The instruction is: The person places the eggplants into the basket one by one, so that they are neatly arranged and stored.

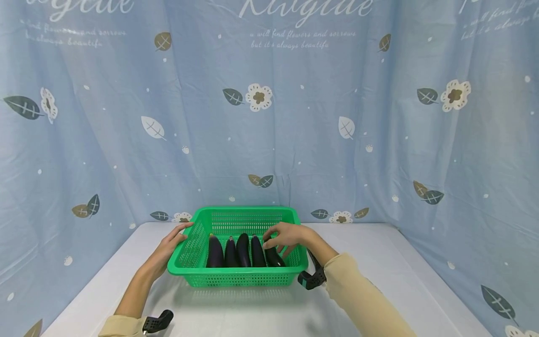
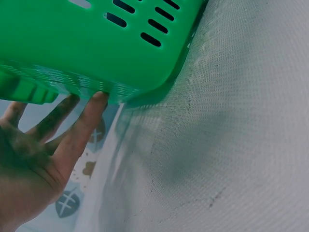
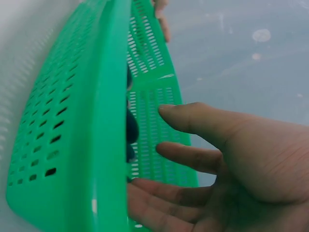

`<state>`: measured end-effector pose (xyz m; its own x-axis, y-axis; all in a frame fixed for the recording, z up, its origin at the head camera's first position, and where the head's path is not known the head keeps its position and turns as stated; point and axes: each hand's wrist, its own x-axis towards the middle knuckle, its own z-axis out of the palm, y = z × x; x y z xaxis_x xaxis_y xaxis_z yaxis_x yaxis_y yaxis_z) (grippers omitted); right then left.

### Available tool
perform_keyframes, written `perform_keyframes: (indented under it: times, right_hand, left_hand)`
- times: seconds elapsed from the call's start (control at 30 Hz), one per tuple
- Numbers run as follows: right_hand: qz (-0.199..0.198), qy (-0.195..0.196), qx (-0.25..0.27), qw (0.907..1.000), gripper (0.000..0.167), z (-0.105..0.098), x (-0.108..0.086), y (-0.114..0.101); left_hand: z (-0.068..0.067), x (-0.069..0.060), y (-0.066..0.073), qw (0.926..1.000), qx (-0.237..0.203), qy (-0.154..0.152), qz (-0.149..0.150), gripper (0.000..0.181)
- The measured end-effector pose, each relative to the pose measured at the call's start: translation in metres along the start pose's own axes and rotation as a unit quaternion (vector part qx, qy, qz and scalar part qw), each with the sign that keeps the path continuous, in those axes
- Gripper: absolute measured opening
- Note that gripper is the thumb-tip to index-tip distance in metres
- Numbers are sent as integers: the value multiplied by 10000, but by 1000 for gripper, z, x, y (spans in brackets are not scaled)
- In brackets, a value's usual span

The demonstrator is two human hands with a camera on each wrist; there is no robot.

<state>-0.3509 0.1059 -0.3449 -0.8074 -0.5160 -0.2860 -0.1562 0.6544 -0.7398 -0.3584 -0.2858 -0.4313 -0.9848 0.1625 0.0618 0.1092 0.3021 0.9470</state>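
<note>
Several dark purple eggplants [image 1: 243, 250] lie side by side in a green perforated plastic basket [image 1: 236, 280]. My left hand [image 1: 166, 250] is at the basket's left side. Its extended fingers [image 2: 83, 121] touch the side wall in the left wrist view. My right hand [image 1: 286, 235] reaches over the right rim, above the rightmost eggplant [image 1: 273, 257]. In the right wrist view its thumb and fingers [image 3: 190, 157] are spread apart with nothing gripped; the lower fingertips are partly hidden by the rim. Whether they touch the eggplant, I cannot tell.
The basket stands on a white-covered table [image 1: 362, 262]. A blue curtain [image 1: 294, 140] with leaf and flower prints hangs behind and at both sides. Black wrist devices [image 1: 312, 279] are strapped to both forearms.
</note>
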Motion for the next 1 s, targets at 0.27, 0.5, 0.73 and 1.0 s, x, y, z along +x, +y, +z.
perform_keyframes:
  times: [0.27, 0.5, 0.73, 1.0]
  right_hand:
    - [-335, 258, 359, 9985, 40, -12, -9, 2]
    - [-570, 431, 534, 9960, 40, -16, -14, 12]
    - [-868, 660, 716, 9915, 40, -22, -25, 21]
    - [-1105, 1080, 702, 9855, 40, -27, -34, 33]
  left_hand:
    - [0, 0, 0, 10000, 16, 29, -42, 50]
    - [0, 1, 1, 10000, 9, 50, -15, 48]
    - [-1, 0, 2, 10000, -11, 50, -8, 49]
    - [-1, 0, 2, 10000, 16, 48, -77, 49]
